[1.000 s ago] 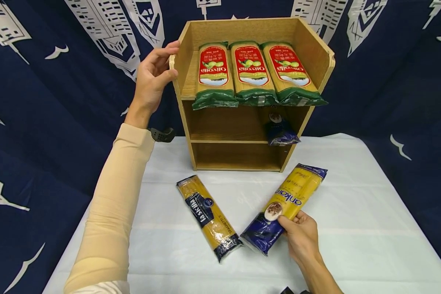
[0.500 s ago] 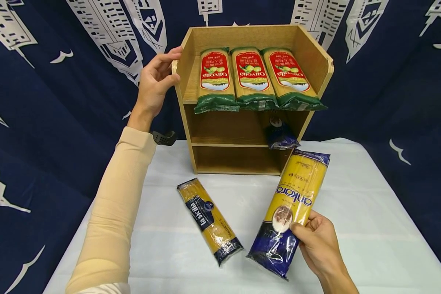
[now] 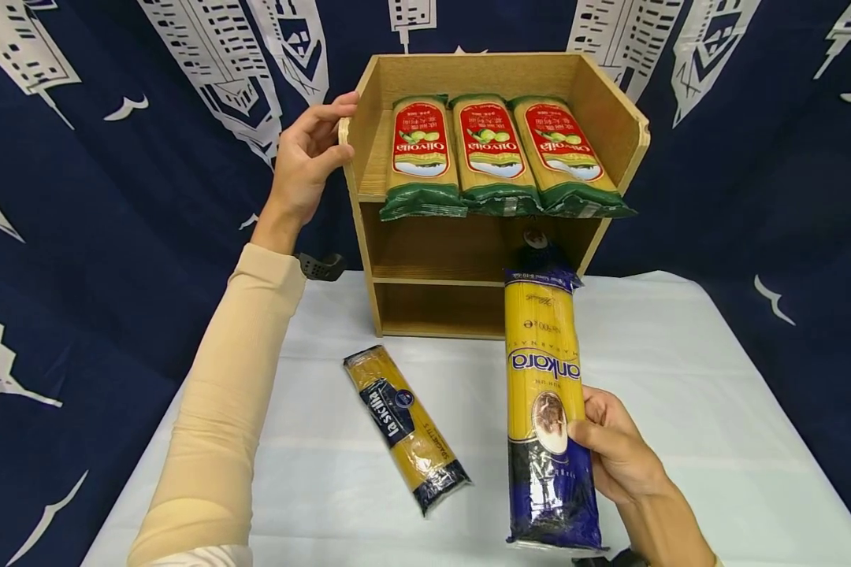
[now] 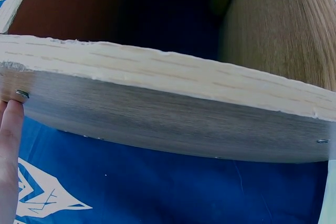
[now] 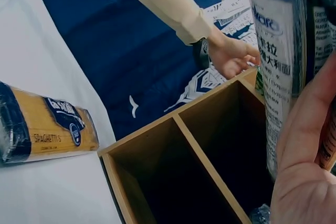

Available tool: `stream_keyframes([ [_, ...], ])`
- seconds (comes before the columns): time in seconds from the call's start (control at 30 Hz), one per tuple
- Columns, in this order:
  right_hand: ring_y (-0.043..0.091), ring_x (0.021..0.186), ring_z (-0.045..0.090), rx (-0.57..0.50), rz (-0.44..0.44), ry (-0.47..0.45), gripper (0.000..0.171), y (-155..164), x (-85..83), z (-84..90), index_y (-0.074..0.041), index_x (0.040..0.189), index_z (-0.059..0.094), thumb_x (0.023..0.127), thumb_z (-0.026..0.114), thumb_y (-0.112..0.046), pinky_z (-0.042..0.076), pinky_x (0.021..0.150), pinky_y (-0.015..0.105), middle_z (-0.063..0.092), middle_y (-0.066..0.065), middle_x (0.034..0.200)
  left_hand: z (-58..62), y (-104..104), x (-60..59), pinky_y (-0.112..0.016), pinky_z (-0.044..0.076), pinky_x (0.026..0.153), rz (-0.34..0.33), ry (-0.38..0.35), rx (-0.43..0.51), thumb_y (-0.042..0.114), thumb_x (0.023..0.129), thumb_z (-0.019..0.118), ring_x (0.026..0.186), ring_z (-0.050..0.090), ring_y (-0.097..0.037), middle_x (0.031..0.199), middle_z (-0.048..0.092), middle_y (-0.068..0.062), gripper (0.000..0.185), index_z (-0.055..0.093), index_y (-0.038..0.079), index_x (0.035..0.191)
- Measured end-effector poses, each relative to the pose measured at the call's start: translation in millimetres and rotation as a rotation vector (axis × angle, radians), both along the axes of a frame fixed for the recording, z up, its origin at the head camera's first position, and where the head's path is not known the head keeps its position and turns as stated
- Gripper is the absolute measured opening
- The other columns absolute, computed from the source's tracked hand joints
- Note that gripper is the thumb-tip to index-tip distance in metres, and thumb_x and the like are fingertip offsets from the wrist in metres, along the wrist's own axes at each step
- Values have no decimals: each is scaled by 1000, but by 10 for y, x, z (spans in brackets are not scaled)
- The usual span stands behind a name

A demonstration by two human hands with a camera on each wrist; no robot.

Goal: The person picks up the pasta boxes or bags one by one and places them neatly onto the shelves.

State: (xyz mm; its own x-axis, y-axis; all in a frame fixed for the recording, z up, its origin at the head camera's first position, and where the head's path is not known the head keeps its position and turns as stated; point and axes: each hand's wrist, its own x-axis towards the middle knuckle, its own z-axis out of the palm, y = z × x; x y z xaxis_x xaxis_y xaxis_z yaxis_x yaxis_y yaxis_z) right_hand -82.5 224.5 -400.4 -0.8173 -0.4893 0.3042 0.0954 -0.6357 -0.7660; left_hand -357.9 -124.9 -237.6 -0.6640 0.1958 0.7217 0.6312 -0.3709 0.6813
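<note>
My right hand (image 3: 620, 453) grips a yellow and dark blue Ankara spaghetti pack (image 3: 542, 339) by its side, thumb on the front. The pack's far end is in front of the wooden shelf's (image 3: 443, 279) right side, overlapping a dark blue pack (image 3: 542, 253) on the middle level. At the shelf's upper left, my left hand (image 3: 308, 169) holds the side panel; in the left wrist view its fingers (image 4: 9, 135) touch the panel's outer face (image 4: 157, 116). On the table lies a La Sicilia spaghetti pack (image 3: 406, 429), slanted.
Three green-ended Olivoilà pasta packs (image 3: 492, 153) lie side by side on the shelf's top level. The shelf stands at the back of a white-covered table (image 3: 695, 394). Behind it hangs a dark blue patterned cloth (image 3: 737, 205).
My right hand has lifted the Ankara pack and turned it from slanted to nearly straight, its far end now at the shelf. My left hand stays on the panel.
</note>
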Motion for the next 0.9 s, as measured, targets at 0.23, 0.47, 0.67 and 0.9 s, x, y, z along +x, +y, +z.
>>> stream_keyframes([
  [0.23,29,104,71,-36,145,-17,48,28,-265,69,10,129,56,89,29,14,58,86,38,69,22,118,4,-2,-16,-41,36,115,6,19,-2,-18,82,61,138,49,-28,145,55,-22,39,70,0,115],
  [0.47,26,99,72,35,143,-25,42,-20,-503,115,8,124,58,92,31,13,59,82,36,71,19,113,-16,-10,-4,-39,36,115,0,-2,-11,-16,81,63,138,48,-27,145,56,-20,39,70,1,116],
  [0.67,26,99,72,53,141,-52,37,-76,-697,118,6,126,56,95,34,11,59,81,35,70,18,113,-33,-25,-18,-40,37,114,1,27,-11,-17,81,63,137,49,-28,144,56,-21,40,70,1,116],
  [0.9,24,98,72,59,112,-50,35,-84,-867,99,6,121,58,99,31,9,59,81,33,71,17,111,-6,-22,1,-40,36,115,-11,1,-11,-13,81,69,139,48,-27,145,56,-19,38,70,1,117],
])
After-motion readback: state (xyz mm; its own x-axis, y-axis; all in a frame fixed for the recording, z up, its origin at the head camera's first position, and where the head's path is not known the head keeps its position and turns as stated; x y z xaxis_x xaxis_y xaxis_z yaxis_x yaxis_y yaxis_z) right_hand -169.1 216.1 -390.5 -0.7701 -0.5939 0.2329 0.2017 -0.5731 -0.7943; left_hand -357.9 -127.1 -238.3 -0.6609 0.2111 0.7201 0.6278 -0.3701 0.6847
